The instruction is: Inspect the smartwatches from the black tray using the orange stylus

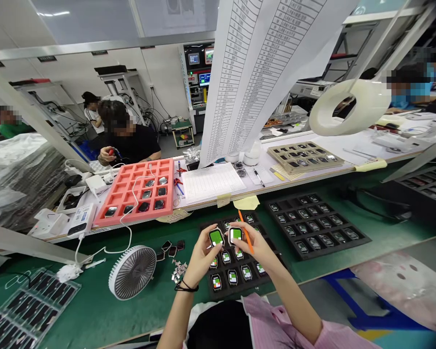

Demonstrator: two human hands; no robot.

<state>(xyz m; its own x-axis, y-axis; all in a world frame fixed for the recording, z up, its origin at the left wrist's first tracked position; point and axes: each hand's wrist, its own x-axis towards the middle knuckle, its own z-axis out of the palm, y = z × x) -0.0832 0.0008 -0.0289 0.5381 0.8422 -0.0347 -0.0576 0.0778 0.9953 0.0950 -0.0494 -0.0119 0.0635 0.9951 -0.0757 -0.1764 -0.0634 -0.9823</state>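
Note:
My left hand grips a smartwatch without straps, its screen lit green and white. Close beside it, my right hand holds a second smartwatch with a similar green and white screen. A thin orange stick runs between the fingers of that same hand. Both hands are over a black foam tray, where several lit watch bodies sit in cut-outs. My hands hide part of the tray's middle.
A small white fan stands left, near small loose pieces. To the right lies another black tray of watches. A pink tray and a beige tray rest on the shelf. Hanging paper and a tape roll are overhead.

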